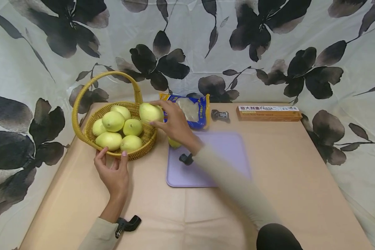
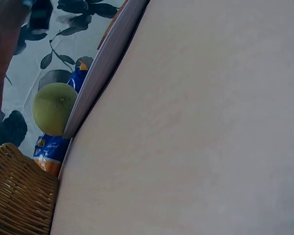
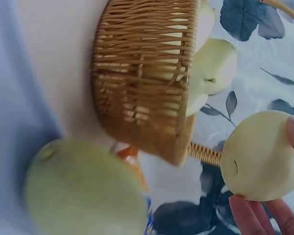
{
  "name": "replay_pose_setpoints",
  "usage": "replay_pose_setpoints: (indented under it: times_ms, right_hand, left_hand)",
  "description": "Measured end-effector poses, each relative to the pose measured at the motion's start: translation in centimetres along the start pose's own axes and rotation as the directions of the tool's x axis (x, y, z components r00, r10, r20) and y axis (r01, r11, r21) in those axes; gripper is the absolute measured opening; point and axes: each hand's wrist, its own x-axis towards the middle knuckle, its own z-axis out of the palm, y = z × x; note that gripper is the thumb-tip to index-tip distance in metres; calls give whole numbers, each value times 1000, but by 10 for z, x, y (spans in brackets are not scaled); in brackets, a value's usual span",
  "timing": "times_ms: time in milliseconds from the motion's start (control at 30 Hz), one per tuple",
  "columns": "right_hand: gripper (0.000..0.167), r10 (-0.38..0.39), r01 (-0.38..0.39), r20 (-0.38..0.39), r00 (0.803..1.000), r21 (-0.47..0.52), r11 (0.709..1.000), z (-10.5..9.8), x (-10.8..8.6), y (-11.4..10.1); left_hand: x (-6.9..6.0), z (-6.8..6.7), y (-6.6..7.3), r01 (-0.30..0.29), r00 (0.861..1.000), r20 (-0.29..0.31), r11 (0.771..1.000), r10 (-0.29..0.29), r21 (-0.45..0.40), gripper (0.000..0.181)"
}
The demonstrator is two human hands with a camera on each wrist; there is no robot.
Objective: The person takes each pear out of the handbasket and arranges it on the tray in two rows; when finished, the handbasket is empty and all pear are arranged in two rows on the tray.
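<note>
A yellow-green fruit is pinched in the right hand, just right of the basket handle and over the rim. The right wrist view shows the same fruit between thumb and fingers. The wicker basket holds several similar fruits. At its front rim the left hand rests its thumb and fingertips against the wicker. Another fruit lies on the purple tray's left part, mostly hidden behind the right forearm; it shows in the left wrist view as a round fruit.
The purple tray lies right of the basket. Behind it are a blue and yellow packet and a small dark packet. An orange and white pasta box lies at the back right. A floral cloth hangs behind the table.
</note>
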Motion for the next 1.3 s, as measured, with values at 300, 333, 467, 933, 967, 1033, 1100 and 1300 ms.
replay_pose_setpoints:
  times_ms: [300, 333, 467, 933, 967, 1033, 1100, 1300]
  right_hand:
    - [62, 133, -120, -55, 990, 193, 974, -34, -40, 33]
    - [61, 139, -124, -62, 988, 197, 973, -37, -44, 37]
    - [61, 183, -167, -83, 980, 171, 971, -51, -61, 55]
    - [51, 413, -413, 13, 911, 7, 911, -57, -97, 89]
    - [51, 423, -423, 15, 906, -3, 906, -56, -98, 90]
    - [52, 433, -433, 14, 901, -20, 901, -53, -99, 91]
    - [54, 437, -436, 8, 900, -34, 899, -51, -99, 92]
    - [62, 446, -446, -9, 895, -30, 894, -46, -100, 97]
  left_hand:
    - [0, -2, 4, -4, 1000, -1, 1000, 4, -11, 65]
    - [-1, -2, 4, -5, 1000, -1, 1000, 5, -10, 65]
    - [0, -1, 5, -4, 1000, -3, 1000, 4, -11, 65]
    - [2, -2, 2, -5, 1000, -3, 1000, 5, 18, 65]
    - [2, -1, 2, -6, 1000, -1, 1000, 6, 18, 65]
    - [1, -1, 2, -8, 1000, 2, 1000, 8, 20, 65]
    - [1, -1, 2, -10, 1000, 4, 1000, 10, 17, 65]
    - [0, -1, 1, -10, 1000, 3, 1000, 10, 21, 66]
